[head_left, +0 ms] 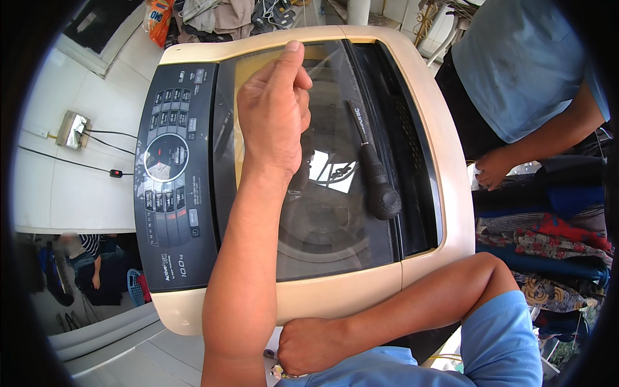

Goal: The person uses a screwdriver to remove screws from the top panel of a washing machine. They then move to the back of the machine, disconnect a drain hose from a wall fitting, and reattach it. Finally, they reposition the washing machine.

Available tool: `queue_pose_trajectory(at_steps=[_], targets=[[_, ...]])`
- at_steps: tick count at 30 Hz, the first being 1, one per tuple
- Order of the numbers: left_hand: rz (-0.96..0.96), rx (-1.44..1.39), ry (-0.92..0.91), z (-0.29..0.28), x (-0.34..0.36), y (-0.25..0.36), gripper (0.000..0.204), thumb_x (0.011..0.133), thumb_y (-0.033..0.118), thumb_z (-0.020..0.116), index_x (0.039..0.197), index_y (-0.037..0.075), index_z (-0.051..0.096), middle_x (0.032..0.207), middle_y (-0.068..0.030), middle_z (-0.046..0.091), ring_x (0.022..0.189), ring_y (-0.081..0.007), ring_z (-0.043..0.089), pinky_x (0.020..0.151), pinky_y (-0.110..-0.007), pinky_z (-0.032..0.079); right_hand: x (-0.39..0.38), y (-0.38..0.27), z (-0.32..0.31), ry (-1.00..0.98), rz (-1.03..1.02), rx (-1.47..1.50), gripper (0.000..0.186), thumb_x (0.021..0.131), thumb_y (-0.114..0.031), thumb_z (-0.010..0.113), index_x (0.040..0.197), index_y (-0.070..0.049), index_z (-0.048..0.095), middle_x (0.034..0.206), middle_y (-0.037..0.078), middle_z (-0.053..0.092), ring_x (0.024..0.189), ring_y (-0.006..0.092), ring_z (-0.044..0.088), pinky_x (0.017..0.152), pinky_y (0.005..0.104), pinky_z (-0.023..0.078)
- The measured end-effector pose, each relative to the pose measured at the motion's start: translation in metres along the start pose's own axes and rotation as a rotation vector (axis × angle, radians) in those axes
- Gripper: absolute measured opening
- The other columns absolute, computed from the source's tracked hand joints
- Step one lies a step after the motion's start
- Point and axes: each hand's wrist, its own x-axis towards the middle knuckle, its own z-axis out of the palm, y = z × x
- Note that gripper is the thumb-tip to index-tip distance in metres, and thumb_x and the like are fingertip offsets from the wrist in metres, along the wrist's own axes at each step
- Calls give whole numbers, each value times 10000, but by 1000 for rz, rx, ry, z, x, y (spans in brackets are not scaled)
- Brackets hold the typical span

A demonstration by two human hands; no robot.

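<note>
One left hand [272, 119] hangs over the clear lid [332, 238] of the washing machine [342, 291], fingers curled together, thumb uppermost, any pinch impossible to tell; the right hand [313, 348] balls up by the near edge. Steady now: the screwdriver [375, 174] lies on the lid's right side and could roll if jolted.

Glossy lid [342, 248], matt screwdriver handle [377, 177]

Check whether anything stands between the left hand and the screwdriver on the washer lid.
Nothing visible does. The left hand is raised over the see-through lid; the screwdriver lies to its right, with only lid and reflections showing between. The right hand is down by the near edge, clear of that path.
</note>
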Motion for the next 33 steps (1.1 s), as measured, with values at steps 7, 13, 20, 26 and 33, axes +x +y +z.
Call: queue_pose_trajectory(at_steps=[7,13,20,26,33], targets=[[5,3,-4,0,0,-1,379,974,357,667,753,95,505,528,88,262,429,-35,225,397,-231,181,0,-1,1,-4,-6,-34,112,673,-169,675,638,-78,729,654,99,685,673,304,687,591,431,529],[1,4,-8,1,-1,-2,377,975,352,667,751,94,509,529,88,266,429,-33,227,392,-228,179,0,0,4,10,4,-5,113,670,-173,677,636,-78,728,650,100,681,666,307,683,589,436,531],[13,8,-14,0,0,-2,368,980,342,661,757,90,511,525,85,278,426,-32,233,384,-226,177,0,1,8,55,-12,0,117,671,-171,678,629,-72,724,635,102,673,653,308,680,583,428,532],[10,-2,-15,-1,0,-2,367,975,342,666,757,89,514,520,87,275,420,-32,230,383,-226,177,1,1,6,-3,-12,12,91,650,-162,696,631,-78,724,640,99,677,640,303,680,564,430,532],[4,2,-8,0,-1,-2,363,968,337,674,749,95,515,517,88,284,415,-32,232,383,-227,181,3,1,7,-63,-5,11,79,661,-152,702,645,-78,727,658,95,685,660,302,688,578,430,541]])
